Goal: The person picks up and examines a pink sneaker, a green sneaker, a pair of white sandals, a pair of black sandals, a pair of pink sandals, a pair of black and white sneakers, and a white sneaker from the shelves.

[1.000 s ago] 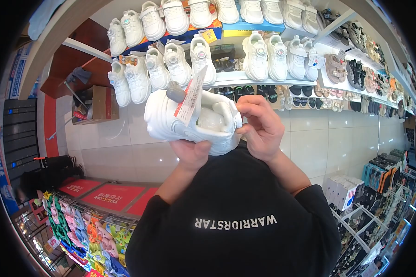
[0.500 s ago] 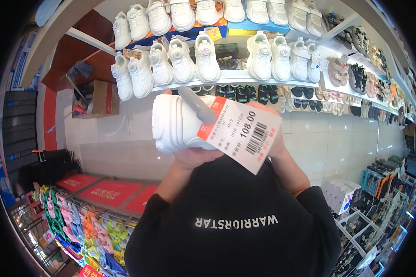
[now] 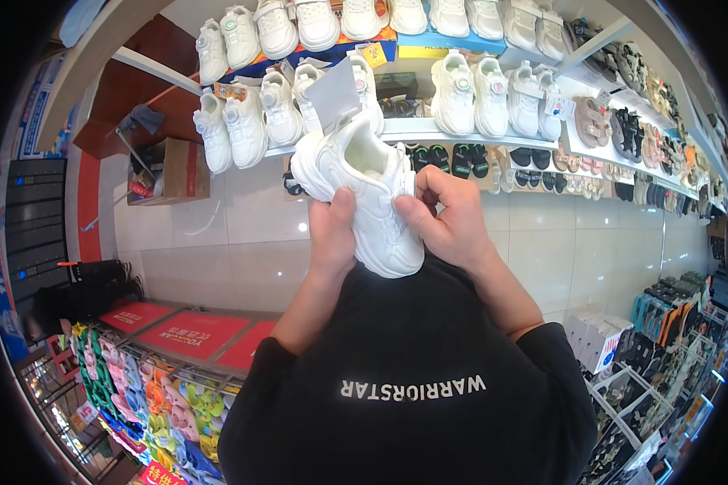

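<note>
Head view: white shoe (image 3: 362,182) held mid-frame, rotated since 0.5 s ago, opening now facing camera. Left hand (image 3: 332,236) grips it from 7 o'clock, right hand (image 3: 451,220) pinches the 3 o'clock edge. Price tag (image 3: 332,93) has flipped to 11 o'clock, no longer covering the shoe.

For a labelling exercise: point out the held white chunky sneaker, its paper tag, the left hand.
white chunky sneaker (image 3: 376,202), head view, upper side.
white paper tag (image 3: 332,93), head view, card middle.
left hand (image 3: 332,241), head view, thumb base.

White wall shelf (image 3: 461,139), white sneakers (image 3: 451,93) lined on it
</note>
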The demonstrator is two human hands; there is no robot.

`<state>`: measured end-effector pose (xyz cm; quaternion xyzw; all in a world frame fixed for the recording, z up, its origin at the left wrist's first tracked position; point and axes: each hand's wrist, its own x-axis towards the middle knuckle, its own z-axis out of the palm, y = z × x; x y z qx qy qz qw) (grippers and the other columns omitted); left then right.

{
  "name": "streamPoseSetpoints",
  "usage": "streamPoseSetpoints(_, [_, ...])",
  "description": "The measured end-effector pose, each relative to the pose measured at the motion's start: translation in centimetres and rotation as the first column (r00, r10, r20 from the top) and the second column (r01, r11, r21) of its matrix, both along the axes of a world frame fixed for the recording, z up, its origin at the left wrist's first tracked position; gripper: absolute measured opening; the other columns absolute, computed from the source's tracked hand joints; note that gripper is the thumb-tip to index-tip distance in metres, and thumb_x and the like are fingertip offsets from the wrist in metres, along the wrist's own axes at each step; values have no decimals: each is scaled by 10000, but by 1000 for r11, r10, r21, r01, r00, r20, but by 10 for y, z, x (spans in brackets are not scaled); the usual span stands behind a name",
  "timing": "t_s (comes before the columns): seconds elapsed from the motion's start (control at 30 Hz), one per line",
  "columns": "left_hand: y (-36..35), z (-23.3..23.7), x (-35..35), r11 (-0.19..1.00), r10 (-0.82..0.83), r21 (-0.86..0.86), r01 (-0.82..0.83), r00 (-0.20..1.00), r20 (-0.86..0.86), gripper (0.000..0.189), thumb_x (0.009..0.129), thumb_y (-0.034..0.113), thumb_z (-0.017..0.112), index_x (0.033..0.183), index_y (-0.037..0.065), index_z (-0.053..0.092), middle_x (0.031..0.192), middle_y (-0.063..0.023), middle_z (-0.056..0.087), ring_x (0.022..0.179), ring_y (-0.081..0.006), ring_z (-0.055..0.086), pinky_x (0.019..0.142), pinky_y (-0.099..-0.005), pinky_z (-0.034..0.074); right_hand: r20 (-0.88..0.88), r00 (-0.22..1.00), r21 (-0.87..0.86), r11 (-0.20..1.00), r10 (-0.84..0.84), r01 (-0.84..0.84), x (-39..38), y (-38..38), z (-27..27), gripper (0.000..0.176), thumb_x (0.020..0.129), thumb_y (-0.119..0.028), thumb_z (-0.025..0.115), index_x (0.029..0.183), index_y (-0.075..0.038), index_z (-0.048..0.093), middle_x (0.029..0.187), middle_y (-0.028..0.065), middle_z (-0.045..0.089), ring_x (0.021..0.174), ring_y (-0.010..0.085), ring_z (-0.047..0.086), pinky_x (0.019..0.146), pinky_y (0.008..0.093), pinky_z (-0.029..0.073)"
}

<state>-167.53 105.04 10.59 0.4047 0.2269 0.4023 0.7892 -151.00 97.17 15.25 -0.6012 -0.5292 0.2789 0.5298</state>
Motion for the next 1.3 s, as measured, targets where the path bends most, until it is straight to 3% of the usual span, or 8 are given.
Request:
streamPoseSetpoints(0.23, [3,4,8,1000,1,-19,-2,999,-51,602,1022,394,493,1403,-56,373,1304,-192,563,1147,-252,613,959,-392,515,138,963,153,965,-233,212,2,3,24,169,780,-122,773,829,-38,635,850,77,590,689,160,608,574,293,474])
streamPoseSetpoints(0.5, [10,4,11,994,-63,-100,50,989,-131,470,991,207,585,1357,-53,446,1266,-137,590,1114,-188,603,953,-338,490,586,801,150,988,-123,41,20,2,30,139,739,-46,738,844,-60,648,892,65,600,728,219,639,608,345,519])
streamPoseSetpoints(0.63, [18,-1,7,976,-185,-142,164,972,-147,449,1000,227,576,1339,-49,472,1220,-130,619,1072,-186,627,914,-329,510,704,709,53,991,52,-126,40,5,39,159,737,-42,750,848,-55,637,897,33,601,722,200,636,581,329,501])
streamPoseSetpoints(0.7, [19,-1,5,926,-313,-267,267,938,-149,443,1012,274,557,1317,-43,496,1179,-124,642,1030,-184,650,870,-328,532,817,555,-26,972,156,-234,44,8,43,148,757,-75,716,845,-49,600,889,43,582,721,213,628,579,337,500])
streamPoseSetpoints(0.9, [23,2,5,883,-376,-351,310,917,-136,492,1036,367,487,1307,-43,501,1166,-138,650,1014,-203,667,865,-347,551,857,483,-4,938,181,-346,52,21,46,113,760,-95,654,845,-56,590,903,48,578,724,216,625,577,344,504])
streamPoseSetpoints(1.13, [26,-5,7,796,-383,-464,389,917,112,545,1057,403,395,1378,-36,434,1237,-174,620,1062,-236,659,904,-383,554,833,541,119,915,120,-386,46,32,48,131,755,-103,648,872,-59,610,883,63,604,734,216,642,570,328,522])
streamPoseSetpoints(1.23, [22,-12,7,762,-372,-468,448,894,250,602,1054,483,298,1416,15,411,1245,-184,617,1078,-281,658,895,-426,569,778,629,250,910,14,-331,40,30,48,154,696,-65,681,832,-19,624,861,71,608,739,214,654,623,329,551])
streamPoseSetpoints(1.3, [19,-12,7,813,-359,-389,432,900,248,626,1045,513,283,1431,34,402,1269,-185,602,1082,-280,655,889,-428,577,570,811,404,905,-135,-134,36,27,47,192,708,-41,726,893,-42,678,843,62,611,696,209,647,588,319,535])
